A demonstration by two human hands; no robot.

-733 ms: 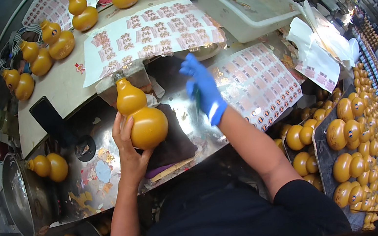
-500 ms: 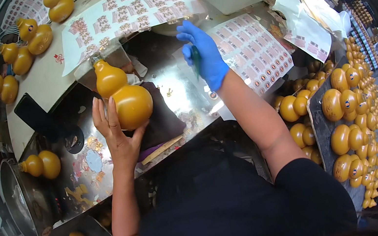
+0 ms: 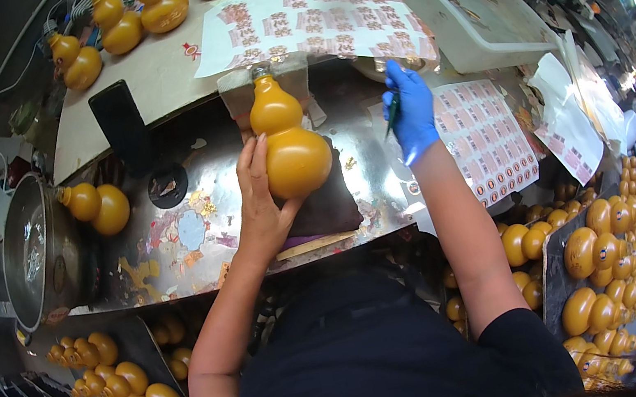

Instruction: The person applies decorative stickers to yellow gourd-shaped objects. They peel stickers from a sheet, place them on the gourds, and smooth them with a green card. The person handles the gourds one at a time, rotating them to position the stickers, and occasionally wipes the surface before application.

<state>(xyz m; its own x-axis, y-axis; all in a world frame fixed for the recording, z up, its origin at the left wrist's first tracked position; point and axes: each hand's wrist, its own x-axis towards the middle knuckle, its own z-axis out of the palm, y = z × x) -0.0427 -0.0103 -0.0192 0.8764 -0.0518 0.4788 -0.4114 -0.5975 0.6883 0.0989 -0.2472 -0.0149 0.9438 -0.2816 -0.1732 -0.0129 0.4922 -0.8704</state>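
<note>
A glossy amber gourd-shaped bottle (image 3: 297,160) lies on a dark cloth (image 3: 340,207), its neck resting on a pale notched block (image 3: 233,95). My left hand (image 3: 260,208), bare, is wrapped round the lower left of its larger bulb. To the right, my right hand (image 3: 413,113) wears a blue glove and pinches slim green tweezers (image 3: 393,113), whose tip points down and left. That hand hovers beside the left edge of a sheet of small printed labels (image 3: 487,138), apart from the bottle. A larger label sheet (image 3: 290,24) spreads beyond the bottle.
A dark phone (image 3: 118,114) stands left of the block. Further left are another gourd-shaped bottle (image 3: 110,208) and a metal pan (image 3: 30,244). A translucent plastic tub (image 3: 542,38) sits at the far right. Several more bottles (image 3: 137,393) fill racks below the table on both sides.
The view has turned, so the table and both hands appear further right and the bottle more upright. My left hand stays on the bottle; the tweezers stay in my right.
</note>
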